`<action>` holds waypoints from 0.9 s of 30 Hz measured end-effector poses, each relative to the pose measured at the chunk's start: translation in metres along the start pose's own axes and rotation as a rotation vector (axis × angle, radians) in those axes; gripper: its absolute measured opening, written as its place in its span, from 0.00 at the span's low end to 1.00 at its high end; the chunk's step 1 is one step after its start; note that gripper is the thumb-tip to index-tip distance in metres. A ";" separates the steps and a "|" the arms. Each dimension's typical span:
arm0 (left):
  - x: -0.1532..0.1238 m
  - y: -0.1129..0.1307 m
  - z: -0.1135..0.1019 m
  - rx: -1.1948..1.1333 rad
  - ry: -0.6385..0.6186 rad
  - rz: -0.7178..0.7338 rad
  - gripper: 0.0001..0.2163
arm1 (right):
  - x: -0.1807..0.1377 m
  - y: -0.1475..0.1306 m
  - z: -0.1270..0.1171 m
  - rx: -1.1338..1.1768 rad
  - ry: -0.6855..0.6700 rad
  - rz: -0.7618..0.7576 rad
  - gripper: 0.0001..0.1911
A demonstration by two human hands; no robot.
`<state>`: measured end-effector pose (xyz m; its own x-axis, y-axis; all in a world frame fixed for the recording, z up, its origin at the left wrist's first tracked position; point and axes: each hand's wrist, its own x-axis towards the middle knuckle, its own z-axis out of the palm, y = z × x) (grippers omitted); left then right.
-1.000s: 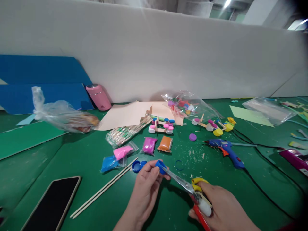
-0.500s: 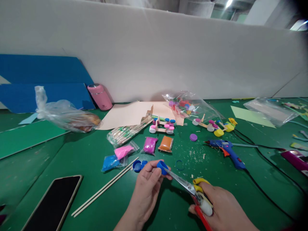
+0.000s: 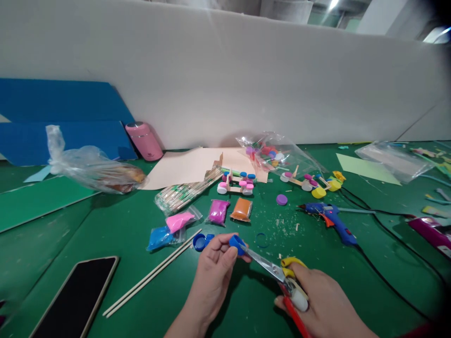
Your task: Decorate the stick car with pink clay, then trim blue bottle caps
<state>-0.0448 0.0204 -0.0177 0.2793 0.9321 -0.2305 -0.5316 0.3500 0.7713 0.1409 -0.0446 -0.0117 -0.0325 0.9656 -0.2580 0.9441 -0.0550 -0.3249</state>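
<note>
While the left hand [image 3: 214, 272] pinches one blue bottle cap [image 3: 237, 244] between curled fingers just above the table [image 3: 105, 225], the right hand [image 3: 324, 305] grips one pair of scissors [image 3: 278, 274], blade tips touching the cap. Two wooden sticks [image 3: 155, 272] lie nearby.

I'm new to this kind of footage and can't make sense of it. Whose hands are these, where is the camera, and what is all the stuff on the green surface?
The camera sits on a person's head and looks down at their own two bare hands; there is no machine. The left hand pinches a small blue bottle cap. The right hand grips scissors whose blade tips meet that cap. On the green table lie another blue cap, thin wooden sticks, small packets of coloured clay, a blue glue gun with its cord, little stick cars with cap wheels, a bag of caps, a phone and a pink flask. A white wall stands behind.
</note>
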 end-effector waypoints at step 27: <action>0.000 -0.001 -0.001 0.123 0.005 0.083 0.10 | -0.003 0.006 0.005 -0.010 0.007 -0.022 0.15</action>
<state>-0.0453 0.0198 -0.0194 0.2346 0.9579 -0.1653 -0.4510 0.2579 0.8544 0.1456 -0.0491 -0.0173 -0.0514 0.9683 -0.2445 0.9465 -0.0308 -0.3212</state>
